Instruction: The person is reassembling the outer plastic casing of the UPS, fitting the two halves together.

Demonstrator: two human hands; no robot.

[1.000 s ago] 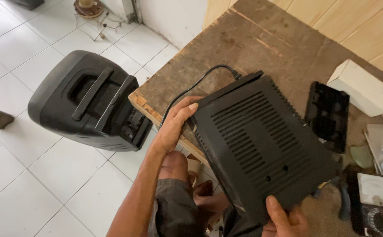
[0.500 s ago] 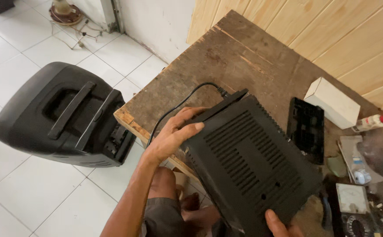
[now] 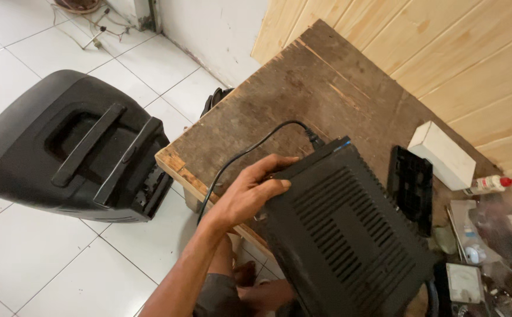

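The black vented case (image 3: pixel 344 235) is gripped by the left hand (image 3: pixel 250 194), fingers curled (right hand now unseen), shifted rightward.

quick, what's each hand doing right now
Left hand: closed on the edge of the black vented device case.
Right hand: out of view, cannot be told.

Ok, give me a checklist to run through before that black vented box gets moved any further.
1. Left hand has a grip on the black vented box: ok, fingers over its upper left edge.
2. Right hand on the box: cannot tell, out of view.
3. Black cable slack: ok, it loops loosely across the wooden table.
4. Box apart from the black tray: ok.
5. Floor beside the table free: not ok, a black speaker lies there.
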